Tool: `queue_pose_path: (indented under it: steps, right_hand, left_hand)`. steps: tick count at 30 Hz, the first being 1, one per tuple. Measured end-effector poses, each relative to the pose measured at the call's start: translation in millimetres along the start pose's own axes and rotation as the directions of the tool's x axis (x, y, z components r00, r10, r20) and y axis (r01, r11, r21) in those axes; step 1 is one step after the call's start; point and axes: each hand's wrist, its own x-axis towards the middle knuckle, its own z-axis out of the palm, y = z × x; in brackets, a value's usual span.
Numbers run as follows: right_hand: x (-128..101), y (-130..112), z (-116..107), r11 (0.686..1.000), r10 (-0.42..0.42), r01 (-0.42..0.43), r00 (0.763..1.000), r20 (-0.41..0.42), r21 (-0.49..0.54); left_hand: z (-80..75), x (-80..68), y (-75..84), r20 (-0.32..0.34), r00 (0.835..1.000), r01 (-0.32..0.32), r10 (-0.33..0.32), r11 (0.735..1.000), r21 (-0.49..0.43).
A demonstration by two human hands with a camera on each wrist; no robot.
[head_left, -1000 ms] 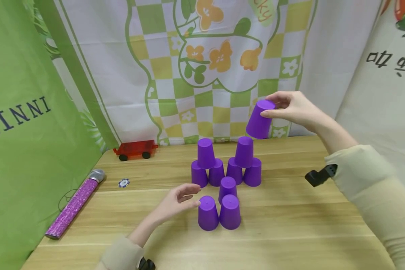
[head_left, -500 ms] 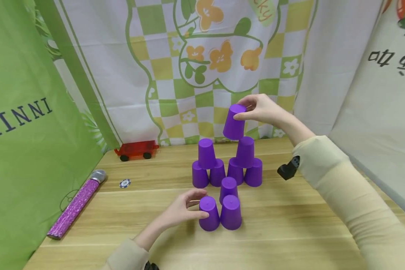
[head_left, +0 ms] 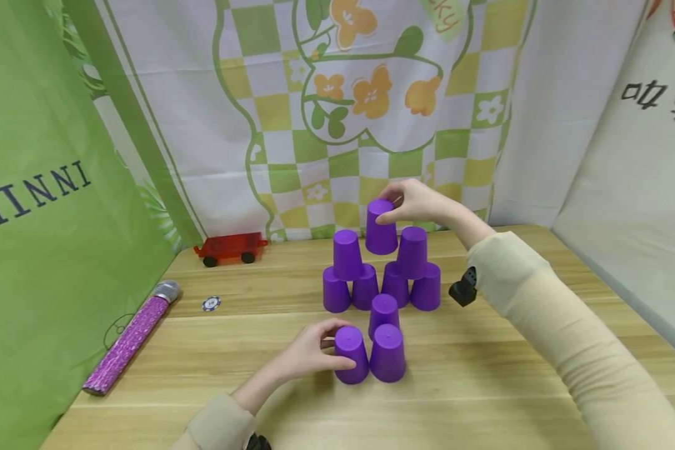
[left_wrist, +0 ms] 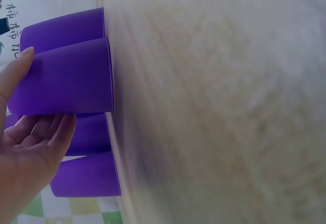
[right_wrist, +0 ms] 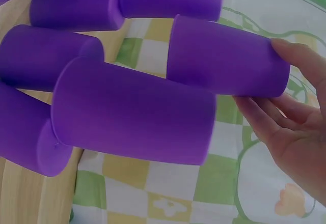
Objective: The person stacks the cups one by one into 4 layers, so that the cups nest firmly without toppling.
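Observation:
My right hand (head_left: pixel 420 203) grips an upside-down purple plastic cup (head_left: pixel 380 236) near its base, thumb on one side and fingers on the other. This cup is over the gap between two upper cups (head_left: pixel 347 255), each standing on a pair of lower cups (head_left: pixel 425 289). Whether its rim touches them is hard to tell. My left hand (head_left: pixel 310 351) holds the front left cup (head_left: pixel 351 362) on the table, thumb and fingers on opposite sides in the left wrist view. Beside it stand another front cup (head_left: pixel 388 356) and one behind (head_left: pixel 384 312).
On the wooden table (head_left: pixel 484 387) lie a glittery pink microphone (head_left: pixel 132 337) and a poker chip (head_left: pixel 210 303) at left. A red toy wagon (head_left: pixel 230 248) stands at the back left. Printed cloth (head_left: pixel 292 150) hangs behind the table.
The right hand has carried its cup leftward and down over the upper cups. My left hand has moved right and closed around the front left cup.

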Motion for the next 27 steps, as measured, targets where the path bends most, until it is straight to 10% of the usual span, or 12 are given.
queue_pose_path:
  steps: [27]
  right_hand:
    - [12, -2, 26, 0.957, -0.010, 0.055, 0.987, 0.158, -0.284]
  left_hand:
    - [-2.1, -3.1, 4.5, -0.003, 1.000, 0.030, -0.030, 1.000, -0.002]
